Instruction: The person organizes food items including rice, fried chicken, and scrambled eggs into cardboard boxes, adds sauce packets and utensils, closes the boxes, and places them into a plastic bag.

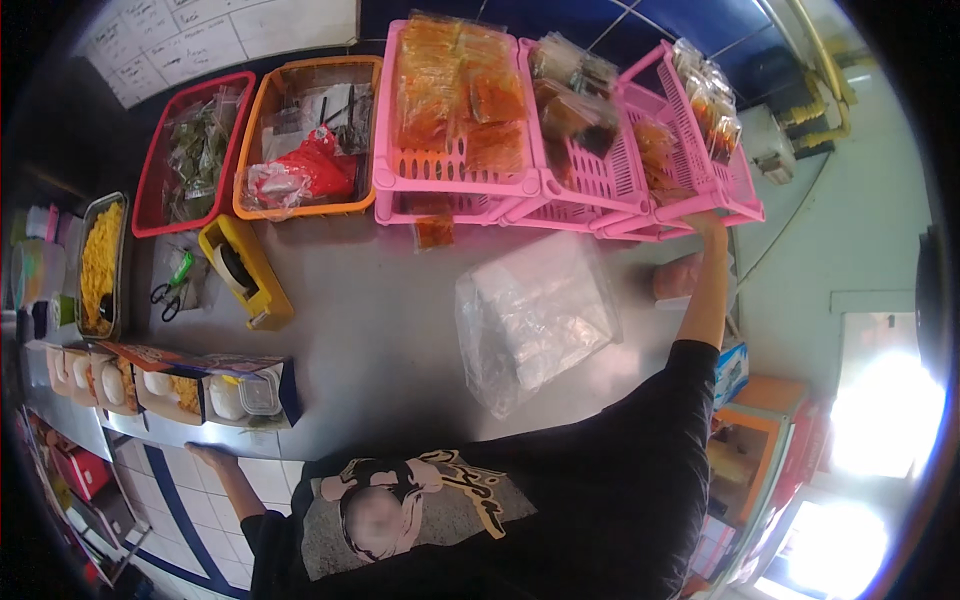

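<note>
My right arm stretches to the far right, and my right hand is in the lower part of the pink plastic rack, beside small sauce sachets. Rack and blur partly hide its fingers, so I cannot make out a grip. At the steel table's front edge, left of my body, is my left hand; its fingers are small and unclear. Above it stands a row of open cardboard food boxes with rice and fried food. A clear plastic bag lies on the steel table before me.
Orange sauce sachets fill the rack's left section. Left of it are an orange basket and a red basket. A yellow tape dispenser, scissors and a tray of shredded yellow food lie nearer.
</note>
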Demonstrator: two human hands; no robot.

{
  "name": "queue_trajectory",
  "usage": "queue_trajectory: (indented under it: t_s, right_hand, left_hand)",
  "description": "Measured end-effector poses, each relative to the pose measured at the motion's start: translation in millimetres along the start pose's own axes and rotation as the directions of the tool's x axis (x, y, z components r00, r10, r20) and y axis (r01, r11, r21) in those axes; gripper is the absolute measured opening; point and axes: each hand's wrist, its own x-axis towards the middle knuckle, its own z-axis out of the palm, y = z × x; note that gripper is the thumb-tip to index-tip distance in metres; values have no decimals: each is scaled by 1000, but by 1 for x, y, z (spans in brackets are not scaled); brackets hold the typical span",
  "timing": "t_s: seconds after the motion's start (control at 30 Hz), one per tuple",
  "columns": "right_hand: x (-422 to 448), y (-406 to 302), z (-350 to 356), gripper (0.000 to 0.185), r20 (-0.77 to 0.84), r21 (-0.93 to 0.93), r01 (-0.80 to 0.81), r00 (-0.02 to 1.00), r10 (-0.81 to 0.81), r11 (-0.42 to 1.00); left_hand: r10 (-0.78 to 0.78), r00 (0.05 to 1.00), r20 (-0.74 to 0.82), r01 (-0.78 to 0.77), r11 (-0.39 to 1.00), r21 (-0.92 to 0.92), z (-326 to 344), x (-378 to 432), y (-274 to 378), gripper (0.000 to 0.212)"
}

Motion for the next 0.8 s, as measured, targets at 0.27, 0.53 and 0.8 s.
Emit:
queue_trajectory:
  t_s: [0.27, 0.53, 0.8]
  right_hand:
    - [-38, -2, -3, 32, -73, 325, -119, 986, 150, 938]
    - [-189, -63, 13, 15, -294, 939, 159, 831, 472, 305]
    - [-389, -392, 22, 7, 181, 858, 13, 928, -326, 514]
  left_hand:
    - [-29, 999, -23, 29, 1000, -1, 1, -7, 1, 92]
    - [-16, 997, -73, 17, 1000, 6, -29, 20, -7, 86]
    - [620, 497, 607, -859, 450, 244, 2, -76, 150, 47]
